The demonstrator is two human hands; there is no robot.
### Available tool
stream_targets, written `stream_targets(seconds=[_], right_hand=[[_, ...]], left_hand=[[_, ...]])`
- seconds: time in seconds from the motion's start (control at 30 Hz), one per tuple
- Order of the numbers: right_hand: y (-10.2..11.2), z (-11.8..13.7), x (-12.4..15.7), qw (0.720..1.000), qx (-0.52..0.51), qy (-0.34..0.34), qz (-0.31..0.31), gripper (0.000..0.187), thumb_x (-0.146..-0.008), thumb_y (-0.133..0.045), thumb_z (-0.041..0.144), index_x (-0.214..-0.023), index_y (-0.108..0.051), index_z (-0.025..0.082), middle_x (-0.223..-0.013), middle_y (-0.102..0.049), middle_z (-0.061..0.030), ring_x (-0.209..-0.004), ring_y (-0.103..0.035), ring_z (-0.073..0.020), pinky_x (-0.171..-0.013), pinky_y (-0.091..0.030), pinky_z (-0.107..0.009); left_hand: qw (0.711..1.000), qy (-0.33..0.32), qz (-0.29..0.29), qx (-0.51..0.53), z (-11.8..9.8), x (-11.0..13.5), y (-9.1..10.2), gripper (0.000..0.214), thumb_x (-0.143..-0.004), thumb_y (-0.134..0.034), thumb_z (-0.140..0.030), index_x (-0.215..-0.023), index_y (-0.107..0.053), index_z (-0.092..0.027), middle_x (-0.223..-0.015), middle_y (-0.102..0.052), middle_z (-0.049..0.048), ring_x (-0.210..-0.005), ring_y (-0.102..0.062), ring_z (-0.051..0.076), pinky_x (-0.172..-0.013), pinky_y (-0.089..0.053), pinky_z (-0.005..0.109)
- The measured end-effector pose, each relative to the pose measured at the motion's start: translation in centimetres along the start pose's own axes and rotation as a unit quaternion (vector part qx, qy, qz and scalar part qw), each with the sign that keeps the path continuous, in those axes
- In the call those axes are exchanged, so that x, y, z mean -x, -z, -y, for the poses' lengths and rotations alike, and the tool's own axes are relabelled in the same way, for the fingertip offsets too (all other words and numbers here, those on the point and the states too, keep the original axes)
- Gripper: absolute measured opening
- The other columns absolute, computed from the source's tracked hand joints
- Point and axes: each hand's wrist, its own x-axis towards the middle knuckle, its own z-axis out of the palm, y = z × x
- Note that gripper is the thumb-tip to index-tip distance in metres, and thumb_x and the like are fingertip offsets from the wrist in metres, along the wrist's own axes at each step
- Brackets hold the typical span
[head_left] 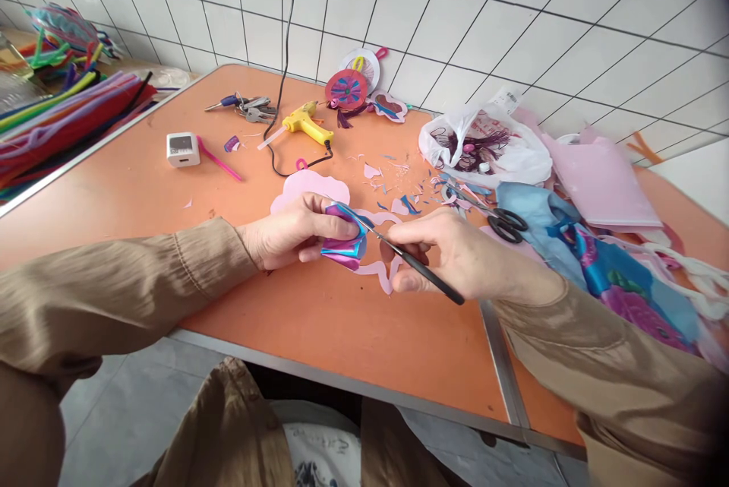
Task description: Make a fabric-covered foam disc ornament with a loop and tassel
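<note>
left hand [296, 230] pinches shiny fabric [347, 247]; right hand [461, 255] slants black-handled tool [428, 274].

On the orange surface [330, 343] we see a bunch of keys [257, 109] near a yellow glue gun [308, 123], and a white block [183, 150] just beside a pink stick [220, 159]. To our left lie colourful pipe cleaners [62, 130]; near the tiled wall [222, 8], a white plastic bag [527, 160] holds dark tassels [477, 153].
</note>
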Motion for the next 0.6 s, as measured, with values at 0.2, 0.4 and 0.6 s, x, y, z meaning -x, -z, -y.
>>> stream_targets(seconds=[0.2,0.4,0.6], right_hand=[[0.0,0.5,0.0,1.0,0.03,0.002,-0.003,0.045,-0.085,-0.067,0.06,-0.071,-0.055,0.02,-0.066,-0.055,0.0004,-0.061,-0.045,-0.0125,-0.06,-0.033,-0.029],[-0.7,0.8,-0.1,0.996,0.089,0.003,-0.03,0.042,-0.08,-0.074,0.047,-0.067,-0.042,0.022,-0.063,-0.044,0.0052,-0.059,-0.033,-0.0108,-0.061,-0.031,-0.028],[-1.1,0.7,-0.2,0.992,0.107,0.024,-0.058,0.045,-0.078,-0.074,0.048,-0.066,-0.039,0.022,-0.063,-0.046,0.0045,-0.058,-0.033,-0.011,-0.061,-0.03,-0.028]], left_hand=[[1.0,0.007,0.004,-0.008,0.0,0.0,0.0,0.033,-0.066,-0.084,-0.026,-0.052,-0.058,-0.012,-0.043,-0.051,-0.0028,-0.031,-0.034,0.002,-0.035,-0.018,0.02],[1.0,0.009,0.011,-0.028,-0.1,0.0,-0.2,0.032,-0.064,-0.086,-0.03,-0.056,-0.062,-0.01,-0.046,-0.056,-0.0004,-0.032,-0.035,0.002,-0.033,-0.018,0.018],[0.999,0.007,-0.007,-0.045,0.0,0.1,-0.2,0.039,-0.061,-0.089,-0.033,-0.052,-0.057,-0.012,-0.043,-0.05,-0.0024,-0.032,-0.035,0.002,-0.032,-0.018,0.018]])
